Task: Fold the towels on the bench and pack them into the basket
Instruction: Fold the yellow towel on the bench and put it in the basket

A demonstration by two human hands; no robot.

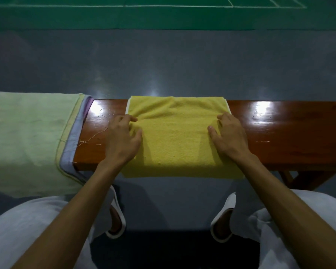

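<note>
Pinching the yellow towel (175,136) on the bench (283,136), left hand (124,137) and right hand (230,135) grip its sides

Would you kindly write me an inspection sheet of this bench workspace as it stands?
Surface: glossy wooden bench, glare patches.
Job's things: yellow towel draped across the bench, near edge overhanging; pale green towel over a lilac towel at left; basket not in view.
Clutter: loose thread on the bench.
Hands: left hand and right hand each pinch a side of the yellow towel.
Cables: nothing seen.
Surroundings: grey floor, green court with white lines.
</note>
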